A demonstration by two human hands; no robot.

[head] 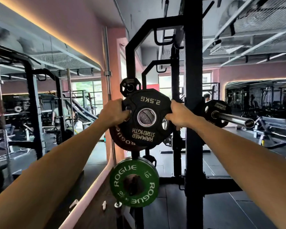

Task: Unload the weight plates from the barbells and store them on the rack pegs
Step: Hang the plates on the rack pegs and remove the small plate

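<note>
A black 2.5 kg Hammer Strength plate (145,134) is held upside down at chest height against the rack. My left hand (114,113) grips its left edge through a grip hole. My right hand (177,114) grips its right edge the same way. A metal peg end shows through the plate's centre hole. Directly behind it hangs a black Rogue plate (120,139). Below, a green Rogue 10 plate (134,182) sits on a lower peg. A small black plate (130,87) sits on a peg above. To the right, a barbell (233,118) carries a black plate (217,113).
The black rack upright (193,96) stands just right of the pegs. A pink wall and mirror run along the left. Other racks and benches fill the gym floor at left and right. A person stands far back near the barbell.
</note>
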